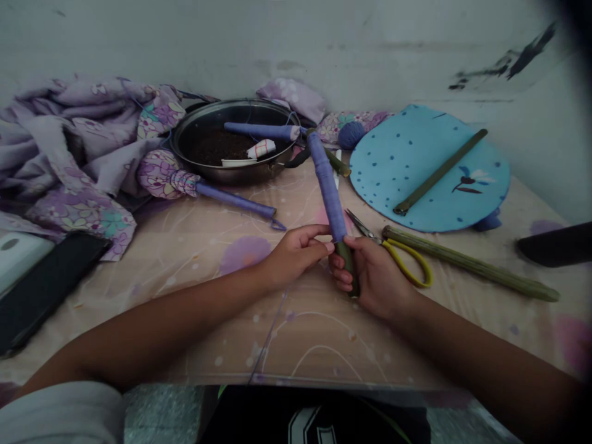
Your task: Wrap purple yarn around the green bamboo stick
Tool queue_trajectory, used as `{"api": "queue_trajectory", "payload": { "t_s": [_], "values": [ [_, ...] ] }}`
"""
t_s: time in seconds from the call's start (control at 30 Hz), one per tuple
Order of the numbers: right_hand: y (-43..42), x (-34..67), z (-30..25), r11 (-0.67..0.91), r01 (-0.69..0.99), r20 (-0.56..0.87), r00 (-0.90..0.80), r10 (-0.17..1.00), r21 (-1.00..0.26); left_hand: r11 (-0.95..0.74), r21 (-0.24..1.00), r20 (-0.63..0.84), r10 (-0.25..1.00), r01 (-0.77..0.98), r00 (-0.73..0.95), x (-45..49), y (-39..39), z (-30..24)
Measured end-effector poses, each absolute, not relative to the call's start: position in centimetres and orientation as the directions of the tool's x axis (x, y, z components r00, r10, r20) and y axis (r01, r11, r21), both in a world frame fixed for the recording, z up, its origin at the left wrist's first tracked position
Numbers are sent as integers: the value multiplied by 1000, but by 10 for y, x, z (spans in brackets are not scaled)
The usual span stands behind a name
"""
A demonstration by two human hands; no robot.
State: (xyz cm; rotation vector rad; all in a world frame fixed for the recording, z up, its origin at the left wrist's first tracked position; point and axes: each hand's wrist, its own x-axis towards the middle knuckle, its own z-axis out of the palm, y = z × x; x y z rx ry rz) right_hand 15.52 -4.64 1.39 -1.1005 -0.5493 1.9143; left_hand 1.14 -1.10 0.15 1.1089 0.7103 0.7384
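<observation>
My right hand (377, 268) is closed around the bare green lower end of a stick (327, 182). Most of that stick is wrapped in purple yarn, and it leans up and away to the left. My left hand (303, 250) pinches the purple yarn (272, 330) where it meets the lower edge of the wrapping. From there the strand runs down past the table's front edge. Just right of the hands lie scissors (407, 262) with yellow handles, their blades apart.
Behind the hands stands a dark pan (208, 169) with a purple-wrapped stick (259, 129) across it. Green stalks (472, 262) lie at right, one on a blue round mat (379, 154). At left are floral cloth (87, 166), a cloth-headed stick (235, 200) and a black phone (55, 290).
</observation>
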Motion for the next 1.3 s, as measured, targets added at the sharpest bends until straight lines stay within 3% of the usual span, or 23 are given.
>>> {"api": "queue_trajectory", "payload": {
  "t_s": [0.23, 0.63, 0.93, 1.13, 1.3],
  "values": [
    [-46, 152, 15, -478, -450, -488, -104, 867, -754, 265, 954, -135, 801, -143, 583, 12, -10, -1],
    [-44, 158, 12, -588, -511, -451, -379, 809, -627, 198, 970, -96, 847, -141, 524, 14, -11, 0],
    [-41, 163, 12, -588, -469, -422, -417, 805, -659, 173, 968, -70, 882, -181, 467, 16, -11, -3],
    [-44, 160, 13, -603, -413, -472, -380, 795, -683, 239, 951, -90, 819, -196, 566, 15, -11, -1],
    [-45, 152, 11, -491, -275, -448, -207, 870, -826, 330, 912, -106, 766, -245, 634, 14, -11, 0]
  ]
}}
